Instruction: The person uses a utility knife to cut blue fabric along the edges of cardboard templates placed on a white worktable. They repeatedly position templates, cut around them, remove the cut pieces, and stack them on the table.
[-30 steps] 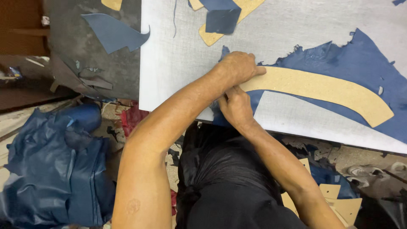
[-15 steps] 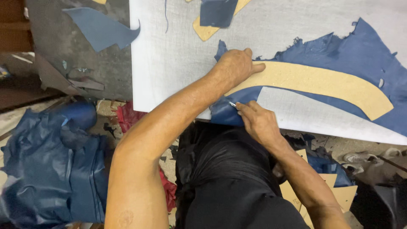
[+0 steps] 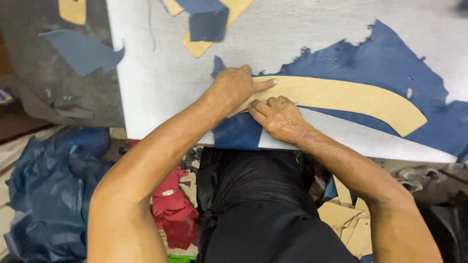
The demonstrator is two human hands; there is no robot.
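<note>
A long curved tan cardboard pattern (image 3: 341, 97) lies on a sheet of blue leather (image 3: 370, 63) spread over a white cutting board (image 3: 161, 78). My left hand (image 3: 234, 87) presses flat on the pattern's left end, index finger stretched along it. My right hand (image 3: 279, 117) sits just below, fingers closed around a thin metal blade (image 3: 292, 103) whose tip rests at the pattern's lower edge. A cut flap of blue leather (image 3: 236, 132) lies beneath both hands at the board's near edge.
More tan patterns (image 3: 197, 47) and a dark blue leather piece (image 3: 208, 25) lie at the board's far side. A blue scrap (image 3: 83, 51) rests on the grey surface to the left. Heaped blue leather (image 3: 44, 195), red scraps (image 3: 170, 204) and cardboard offcuts (image 3: 348, 221) lie below.
My right hand slid right along the pattern's lower edge, away from my left hand, then settled close under it. My left hand has stayed pressed on the pattern.
</note>
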